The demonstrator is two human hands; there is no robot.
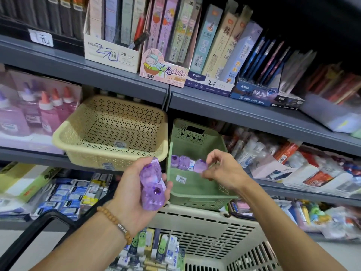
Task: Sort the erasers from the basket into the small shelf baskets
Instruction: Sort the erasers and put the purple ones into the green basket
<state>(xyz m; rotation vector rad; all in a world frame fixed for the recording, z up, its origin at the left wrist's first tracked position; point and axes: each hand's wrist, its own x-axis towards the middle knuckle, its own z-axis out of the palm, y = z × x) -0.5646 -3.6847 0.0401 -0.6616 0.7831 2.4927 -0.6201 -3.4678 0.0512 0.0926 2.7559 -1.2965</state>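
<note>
Stationery shelves behind, and over the green basket the right hand pinches a purple eraser beside the row inside, left hand clutching a stack that could spill.

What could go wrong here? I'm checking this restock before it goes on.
The left hand grips a loose stack of purple erasers over the big basket; one could slip out. The right hand pinches one purple eraser above the green basket, which overhangs its shelf and may tip if pressed.
</note>
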